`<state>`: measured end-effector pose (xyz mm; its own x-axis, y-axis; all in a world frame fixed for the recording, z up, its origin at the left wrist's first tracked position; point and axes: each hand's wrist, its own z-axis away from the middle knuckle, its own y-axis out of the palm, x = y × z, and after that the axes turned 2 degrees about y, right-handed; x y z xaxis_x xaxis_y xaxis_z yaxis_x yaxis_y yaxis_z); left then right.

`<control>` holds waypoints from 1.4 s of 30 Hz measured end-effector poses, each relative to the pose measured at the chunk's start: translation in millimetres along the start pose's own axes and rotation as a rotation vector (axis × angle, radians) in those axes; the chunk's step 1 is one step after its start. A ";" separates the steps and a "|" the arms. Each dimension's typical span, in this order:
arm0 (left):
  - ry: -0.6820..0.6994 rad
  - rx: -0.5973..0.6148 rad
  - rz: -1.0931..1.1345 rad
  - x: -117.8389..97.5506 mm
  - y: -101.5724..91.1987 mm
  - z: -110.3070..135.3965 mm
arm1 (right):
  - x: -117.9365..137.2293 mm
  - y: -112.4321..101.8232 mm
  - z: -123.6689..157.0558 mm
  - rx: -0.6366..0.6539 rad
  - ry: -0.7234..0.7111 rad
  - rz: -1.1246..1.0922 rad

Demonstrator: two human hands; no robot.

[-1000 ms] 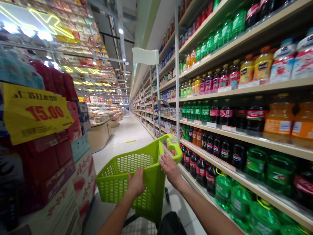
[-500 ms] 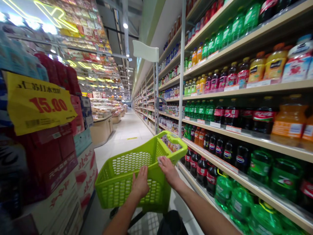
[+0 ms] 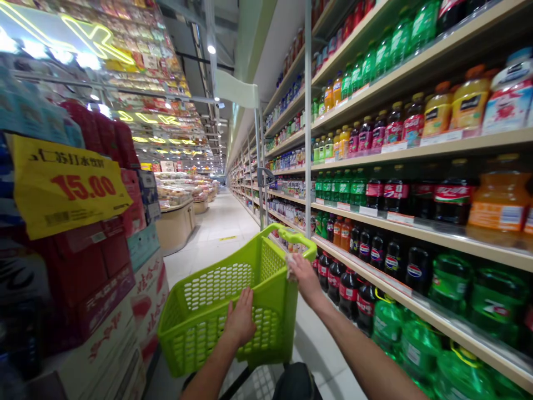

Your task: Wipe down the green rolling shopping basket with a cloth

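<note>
A lime-green perforated shopping basket (image 3: 216, 311) sits on a trolley in front of me in a supermarket aisle. My left hand (image 3: 241, 321) lies flat against the basket's near wall, fingers stretched upward. My right hand (image 3: 303, 276) is closed on a small white cloth (image 3: 290, 264) pressed against the basket's right rim, just under its raised green handle (image 3: 287, 236).
Drink shelves (image 3: 400, 222) packed with soda and juice bottles run along the right. On the left, stacked red cartons (image 3: 104, 266) carry a yellow 15.00 price sign (image 3: 62, 186). A white flag on a pole (image 3: 239, 91) rises ahead. The tiled aisle (image 3: 216, 228) stretches away.
My right hand slid with the cloth along the rim toward the basket's right side and handle. The basket swung a little to the left; my left hand stayed on its wall.
</note>
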<state>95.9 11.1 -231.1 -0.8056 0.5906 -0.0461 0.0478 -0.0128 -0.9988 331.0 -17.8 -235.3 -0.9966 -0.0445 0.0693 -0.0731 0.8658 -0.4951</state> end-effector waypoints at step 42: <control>-0.011 -0.016 0.207 23.9 0.9 15.3 | 7.4 -2.7 36.8 -0.120 0.188 -0.080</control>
<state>67.7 12.8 -233.4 -0.7843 0.5676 -0.2505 0.2224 -0.1197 -0.9676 322.4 -38.9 -265.3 -0.9624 -0.0311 0.2699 -0.1350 0.9168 -0.3758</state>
